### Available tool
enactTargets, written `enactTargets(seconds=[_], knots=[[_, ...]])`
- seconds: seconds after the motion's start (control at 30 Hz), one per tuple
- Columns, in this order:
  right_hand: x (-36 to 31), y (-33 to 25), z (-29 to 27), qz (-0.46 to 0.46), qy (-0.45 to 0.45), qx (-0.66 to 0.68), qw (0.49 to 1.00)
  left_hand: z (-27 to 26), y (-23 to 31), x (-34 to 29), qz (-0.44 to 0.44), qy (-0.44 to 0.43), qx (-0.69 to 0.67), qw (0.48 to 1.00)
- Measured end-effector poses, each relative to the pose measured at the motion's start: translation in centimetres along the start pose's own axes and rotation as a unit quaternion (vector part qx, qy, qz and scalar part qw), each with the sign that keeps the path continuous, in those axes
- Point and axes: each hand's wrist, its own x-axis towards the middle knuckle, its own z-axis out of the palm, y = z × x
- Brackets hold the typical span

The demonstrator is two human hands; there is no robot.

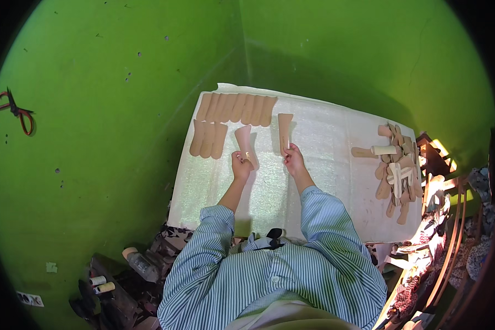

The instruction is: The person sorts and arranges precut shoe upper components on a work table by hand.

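My left hand [241, 165] is closed on a pale pinkish-tan insole-shaped piece [244, 139], flared at its far end and narrow in the middle. My right hand [294, 158] pinches the near end of a similar tan piece [285, 127], which points away from me. The two pieces are apart, side by side above the white table [324, 181]. Beyond my left hand lies a row of overlapping tan pieces [236, 108], with a shorter overlapping row [208, 139] just nearer. My fingers hide parts of both held pieces.
A loose heap of similar pieces [399, 170] covers the table's right side. Scissors [16, 111] hang on the green wall at left. A clear bottle [142, 264] and thread spools [102, 285] are at lower left. Curved rails [450, 242] and patterned cloth stand at right.
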Motion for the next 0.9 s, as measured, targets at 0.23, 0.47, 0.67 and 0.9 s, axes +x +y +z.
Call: enactTargets(seconds=[0.23, 0.47, 0.67, 0.9], knots=[[0.5, 0.1, 2.6, 0.019, -0.119, -0.060, 0.991, -2.6, -0.1, 0.1, 0.005, 0.016, -0.003, 1.000], [0.2, 1.8, 4.9, 0.013, -0.124, -0.057, 0.991, -6.8, -2.3, -0.7, -0.069, -0.009, -0.043, 0.997], [0.5, 1.8, 5.3, 0.017, -0.095, -0.068, 0.993, -7.5, -2.3, -0.5, -0.058, -0.029, -0.133, 0.989], [3.4, 0.9, 5.5, -0.005, -0.037, -0.120, 0.992, -5.8, -2.5, -0.5, -0.001, 0.031, -0.048, 0.998]])
